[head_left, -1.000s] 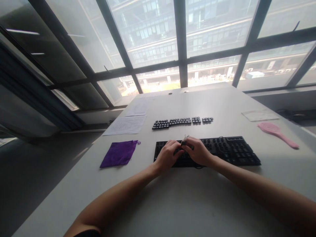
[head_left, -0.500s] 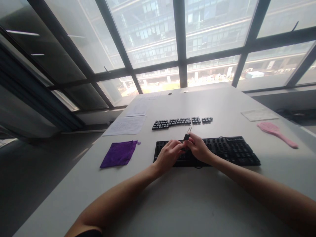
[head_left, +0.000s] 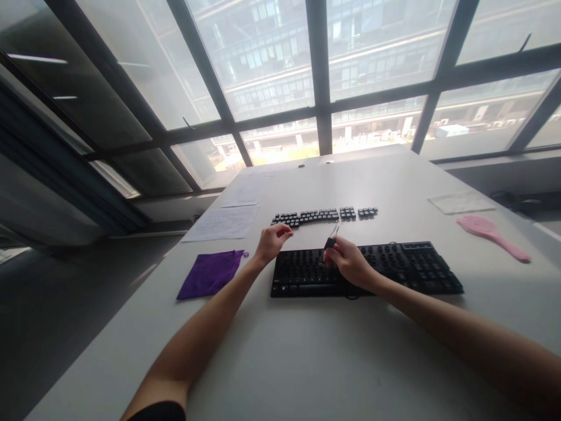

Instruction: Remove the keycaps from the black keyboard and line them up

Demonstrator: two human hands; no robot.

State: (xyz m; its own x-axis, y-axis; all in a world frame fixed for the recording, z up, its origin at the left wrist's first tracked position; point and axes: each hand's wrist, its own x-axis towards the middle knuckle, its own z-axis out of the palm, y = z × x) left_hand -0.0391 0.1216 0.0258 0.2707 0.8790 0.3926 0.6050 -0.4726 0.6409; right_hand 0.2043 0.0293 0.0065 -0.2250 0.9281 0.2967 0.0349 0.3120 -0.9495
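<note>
My right hand [head_left: 348, 260] is closed round a keycap puller [head_left: 329, 242], a black handle with thin metal wires pointing up and away. It is over a black keyboard [head_left: 302, 289], where many key positions show no caps. My left hand [head_left: 272, 241] is at the left end of the laid-out black keycaps [head_left: 322, 216], thumb and fingers pinched together. Whatever is between those fingertips is too small to make out. The keycaps sit in staggered rows and separate clusters beyond the keyboard.
To the left lies a purple drawstring pouch [head_left: 209, 273], with paper sheets [head_left: 223, 223] behind it. A pink hairbrush [head_left: 491, 235] and a pale flat cloth or bag [head_left: 460, 203] are at the right. The white table [head_left: 307, 356] reaches toward the windows.
My left hand has left the keycap puller and moved left and away to the keycap rows. My right hand stays over the keyboard with the puller.
</note>
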